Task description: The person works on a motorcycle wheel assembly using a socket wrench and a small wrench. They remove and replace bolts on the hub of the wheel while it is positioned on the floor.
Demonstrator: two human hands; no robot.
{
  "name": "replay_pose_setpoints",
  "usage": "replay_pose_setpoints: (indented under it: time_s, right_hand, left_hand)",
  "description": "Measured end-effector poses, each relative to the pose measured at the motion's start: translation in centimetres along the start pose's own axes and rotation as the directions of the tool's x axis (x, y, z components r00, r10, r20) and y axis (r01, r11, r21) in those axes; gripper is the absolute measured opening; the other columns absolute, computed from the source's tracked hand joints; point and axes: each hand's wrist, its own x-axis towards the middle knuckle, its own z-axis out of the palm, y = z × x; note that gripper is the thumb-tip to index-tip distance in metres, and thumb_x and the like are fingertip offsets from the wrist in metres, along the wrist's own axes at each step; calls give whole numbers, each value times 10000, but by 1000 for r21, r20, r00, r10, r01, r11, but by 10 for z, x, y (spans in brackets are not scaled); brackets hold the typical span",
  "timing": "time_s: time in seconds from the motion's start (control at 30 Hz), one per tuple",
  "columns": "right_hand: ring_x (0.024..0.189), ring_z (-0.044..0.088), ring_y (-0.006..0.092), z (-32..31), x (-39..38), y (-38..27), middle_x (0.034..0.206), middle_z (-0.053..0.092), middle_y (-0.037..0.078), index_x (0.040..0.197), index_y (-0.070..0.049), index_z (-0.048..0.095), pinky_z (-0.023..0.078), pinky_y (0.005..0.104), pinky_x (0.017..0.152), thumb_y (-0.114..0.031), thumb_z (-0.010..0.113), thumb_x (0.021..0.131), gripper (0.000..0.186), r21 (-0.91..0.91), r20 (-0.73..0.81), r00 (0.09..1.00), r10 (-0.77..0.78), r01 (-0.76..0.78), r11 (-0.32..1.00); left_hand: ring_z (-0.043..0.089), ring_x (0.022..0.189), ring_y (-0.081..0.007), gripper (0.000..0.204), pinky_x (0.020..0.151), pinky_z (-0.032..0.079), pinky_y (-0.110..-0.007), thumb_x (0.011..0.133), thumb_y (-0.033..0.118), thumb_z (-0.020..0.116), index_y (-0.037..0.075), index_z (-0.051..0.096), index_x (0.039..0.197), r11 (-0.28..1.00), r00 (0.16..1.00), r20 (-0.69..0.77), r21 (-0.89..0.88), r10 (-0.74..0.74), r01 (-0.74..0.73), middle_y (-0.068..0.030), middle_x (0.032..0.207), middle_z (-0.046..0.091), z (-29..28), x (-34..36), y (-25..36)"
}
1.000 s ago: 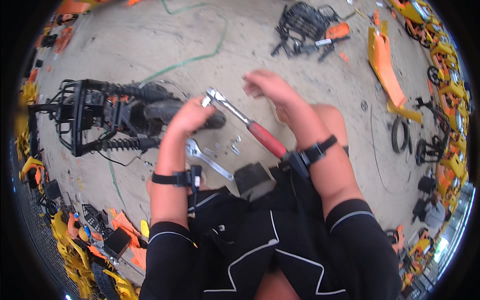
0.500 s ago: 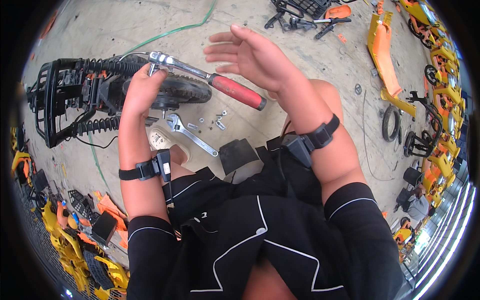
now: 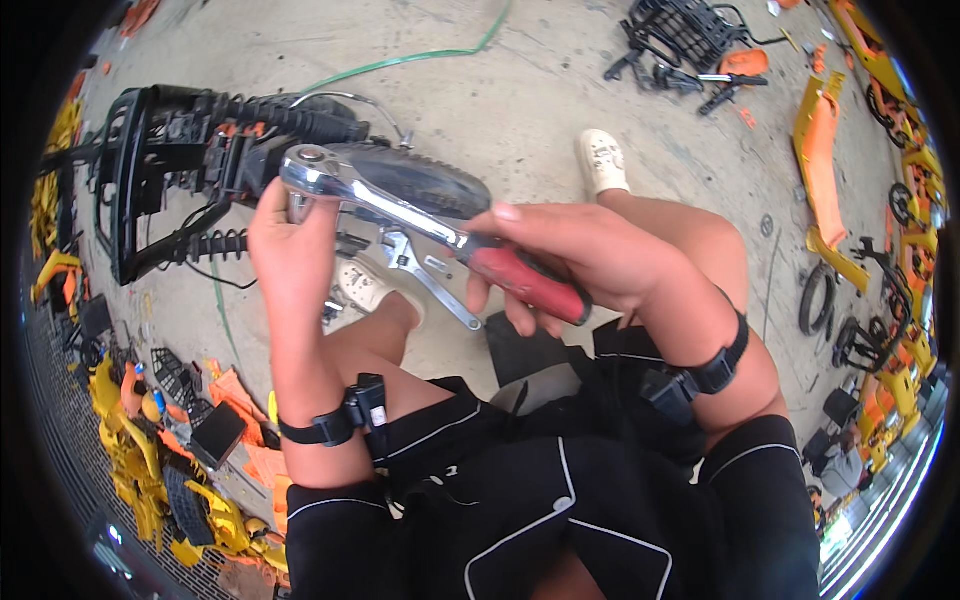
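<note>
A chrome ratchet wrench (image 3: 400, 207) with a red grip is held up in front of me. My right hand (image 3: 590, 250) is closed around the red grip, thumb along its top and fingers curled beneath. My left hand (image 3: 298, 240) pinches the ratchet at its head end, around the socket (image 3: 298, 207) below it; the fingers partly hide that socket. Behind the tool lies a black vehicle part with a knobby tyre (image 3: 425, 178) and coil springs. On the floor under my hands rests an adjustable wrench (image 3: 432, 285).
A black bumper frame (image 3: 122, 190) stands at the left, and a green hose (image 3: 410, 58) runs across the concrete. Black racks and rods (image 3: 690, 35) lie at the far right. An orange-yellow panel (image 3: 820, 160) and a tyre (image 3: 817, 300) lie right; yellow bodywork (image 3: 125, 450) is piled lower left.
My right hand, open and off the tool before, has come down and closed around the red grip. My left hand still holds the head end. The whole view has shifted.
</note>
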Motion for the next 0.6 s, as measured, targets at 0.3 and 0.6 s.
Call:
replay_pose_setpoints:
  time_s: [0.3, 0.6]
  right_hand:
    - [604, 575, 231, -22, 64, 65, 732, 626, 134, 1028, -12, 620, 459, 388, 569, -312, 672, 975, 309, -880, -320, 850, -419, -102, 465]
    - [595, 570, 212, -20, 65, 73, 687, 610, 125, 976, -15, 616, 452, 371, 567, -258, 684, 977, 252, -896, -201, 780, -592, 99, 434]
  left_hand:
    - [653, 707, -224, 258, 671, 506, -355, 918, 236, 686, 10, 674, 1042, 922, 985, 174, 379, 14, -80, -152, 795, 681, 39, -14, -32]
    - [371, 535, -36, 111, 471, 253, -241, 930, 171, 662, 83, 631, 869, 779, 492, 816, -84, -304, 621, 75, 649, 466, 14, 0, -12]
